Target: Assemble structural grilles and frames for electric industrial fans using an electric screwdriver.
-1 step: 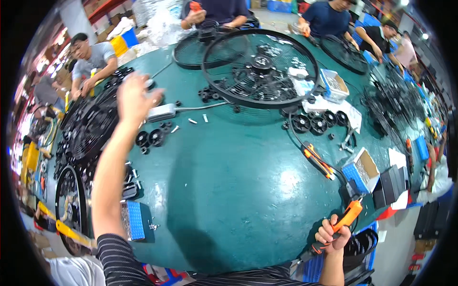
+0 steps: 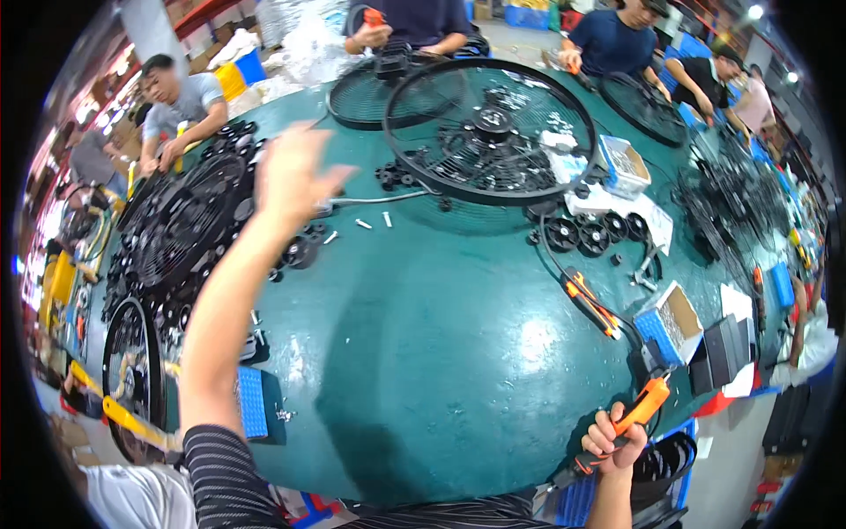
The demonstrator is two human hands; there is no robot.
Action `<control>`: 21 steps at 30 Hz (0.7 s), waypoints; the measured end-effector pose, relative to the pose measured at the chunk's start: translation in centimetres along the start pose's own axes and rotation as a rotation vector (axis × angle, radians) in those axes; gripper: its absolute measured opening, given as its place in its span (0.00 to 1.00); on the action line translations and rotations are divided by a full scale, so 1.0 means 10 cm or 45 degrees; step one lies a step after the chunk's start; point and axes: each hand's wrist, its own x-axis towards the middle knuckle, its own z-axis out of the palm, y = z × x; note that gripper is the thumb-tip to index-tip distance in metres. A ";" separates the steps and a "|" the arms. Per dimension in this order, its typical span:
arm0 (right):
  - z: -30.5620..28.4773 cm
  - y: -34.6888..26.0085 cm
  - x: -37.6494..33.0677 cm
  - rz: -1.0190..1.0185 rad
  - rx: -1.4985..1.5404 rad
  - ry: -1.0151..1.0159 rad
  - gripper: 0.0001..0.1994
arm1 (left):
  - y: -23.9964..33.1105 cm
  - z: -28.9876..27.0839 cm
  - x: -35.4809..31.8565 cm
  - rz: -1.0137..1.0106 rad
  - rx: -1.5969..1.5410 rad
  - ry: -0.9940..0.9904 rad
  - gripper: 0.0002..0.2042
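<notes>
Fingers of my left hand (image 2: 295, 176) are spreading loosely, reaching toward the fan grille (image 2: 189, 225), while my right hand (image 2: 612, 438) is gripping the orange screwdriver (image 2: 636, 413) upright, ready.

Table (image 2: 423, 353): smooth teal top, semi-gloss, w/ glare patches. Fan guard (image 2: 489, 132): thin black wire, prob. coated metal, slight sheen. Round black parts (image 2: 595, 235): plastic, matt. Tool (image 2: 639, 410) in right hand (image 2: 608, 441): orange plastic grip, glossy. Small boxes (image 2: 674, 322): blue and brown card, matt. Screws (image 2: 374, 220): bright metal. Sleeve (image 2: 220, 476): striped cloth, soft knit. Left hand (image 2: 295, 176) blurred, bare.
</notes>
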 end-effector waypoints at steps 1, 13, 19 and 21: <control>0.00 0.00 0.00 0.028 -0.025 -0.041 0.16 | 0.44 0.12 0.18 0.140 -0.211 -0.061 0.28; -0.11 -0.01 -0.03 -0.001 0.119 -0.134 0.17 | 3.10 1.33 1.19 -0.089 -0.511 -0.530 0.21; -0.09 -0.03 -0.03 0.033 0.102 -0.135 0.16 | 2.73 1.00 1.57 -0.201 -0.459 -0.315 0.19; -0.08 -0.03 -0.04 0.002 0.098 -0.110 0.16 | 2.54 0.75 1.74 -0.287 -0.435 -0.296 0.20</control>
